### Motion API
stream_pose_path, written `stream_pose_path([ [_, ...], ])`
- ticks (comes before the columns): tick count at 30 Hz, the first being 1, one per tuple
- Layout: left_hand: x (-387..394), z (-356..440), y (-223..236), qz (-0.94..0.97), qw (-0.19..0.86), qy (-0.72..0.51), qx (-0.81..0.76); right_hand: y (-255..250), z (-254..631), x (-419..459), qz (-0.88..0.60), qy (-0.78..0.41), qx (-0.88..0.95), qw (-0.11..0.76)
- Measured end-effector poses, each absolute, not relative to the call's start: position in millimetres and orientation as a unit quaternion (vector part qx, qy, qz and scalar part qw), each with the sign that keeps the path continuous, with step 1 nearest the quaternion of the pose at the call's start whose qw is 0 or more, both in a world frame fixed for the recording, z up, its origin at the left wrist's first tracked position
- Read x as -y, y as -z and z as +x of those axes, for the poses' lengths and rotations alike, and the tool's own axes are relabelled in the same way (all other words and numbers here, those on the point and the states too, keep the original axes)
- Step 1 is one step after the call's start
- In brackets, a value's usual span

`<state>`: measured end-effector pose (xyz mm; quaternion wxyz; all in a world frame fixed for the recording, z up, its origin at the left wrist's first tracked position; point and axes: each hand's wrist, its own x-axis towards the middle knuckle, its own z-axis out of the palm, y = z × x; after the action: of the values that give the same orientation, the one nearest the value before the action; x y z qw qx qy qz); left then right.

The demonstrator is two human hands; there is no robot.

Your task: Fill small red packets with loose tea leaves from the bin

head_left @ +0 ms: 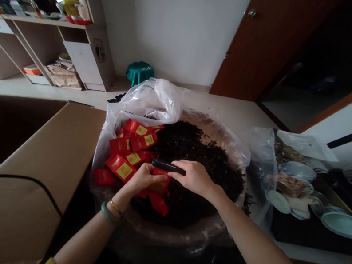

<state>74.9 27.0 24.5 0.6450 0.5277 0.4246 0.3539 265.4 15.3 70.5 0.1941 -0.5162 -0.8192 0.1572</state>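
Observation:
My left hand (143, 179) is closed on the top of a small red packet (159, 186), held over a wide round basket (175, 236). A slim black bar-shaped tool (166, 165) lies across the packet's top edge, with my right hand (197, 177) closed around its right end. The tool's exact kind cannot be made out. Beneath both hands, dark dried leaves (200, 147) that look like tea fill the basket. Several more red packets (120, 165) with yellow labels are heaped on the leaves at the left. Clear plastic sheeting (155, 97) lines the basket.
A large open cardboard box (45, 164) stands at the left, a black cord over its flap. On the right, a dark surface holds a pale oval dish (346, 225) and plastic bags. Behind are a green stool (139, 72), a shelf unit (102, 61) and a brown door (261, 42).

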Motion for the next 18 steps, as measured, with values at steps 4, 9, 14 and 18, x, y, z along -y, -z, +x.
stream_pose_path([
  [4, -27.5, 75.0, -27.5, 0.53, 0.64, -0.365, -0.42, -72.2, 267.1, -16.9, -0.511, -0.17, 0.82, 0.192],
  [9, -24.6, 76.0, -27.6, 0.514, 0.662, -0.348, -0.421, -69.8, 267.5, -17.3, -0.509, -0.169, 0.815, 0.221],
  [14, -23.6, 76.2, -28.0, 0.505, 0.666, -0.351, -0.423, -65.6, 266.8, -16.5, -0.5, -0.142, 0.821, 0.234],
  [18, -25.2, 76.1, -33.9, 0.506, 0.633, -0.398, -0.429, -64.1, 266.5, -16.1, -0.492, -0.133, 0.826, 0.241],
])
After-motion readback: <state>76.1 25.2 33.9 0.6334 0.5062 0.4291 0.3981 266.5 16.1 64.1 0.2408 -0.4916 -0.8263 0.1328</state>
